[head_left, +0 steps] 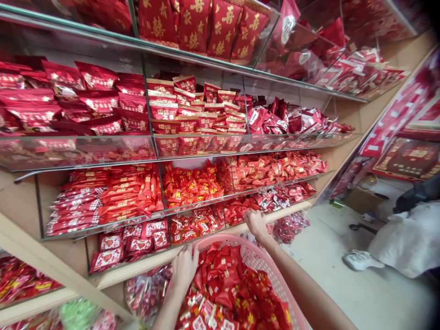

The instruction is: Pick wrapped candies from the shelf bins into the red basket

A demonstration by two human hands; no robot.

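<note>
The left hand sits low at the rim of a pink plastic basket, fingers together and pointing down over the rim's left side. Whether they clamp the rim, the view does not show. The basket is heaped with red packets and stands just below the front edge of a wooden shelf.

The right hand reaches past the basket's far rim to that edge, its fingers curled together at the lower front corner of a glass bin. Nothing held shows in them, though I cannot tell for certain.

Red sweets fill the bins, in 3 glass tiers above. A clear bag sits under the shelf's left part. At right, a co-worker's white shoe shows on the floor.
</note>
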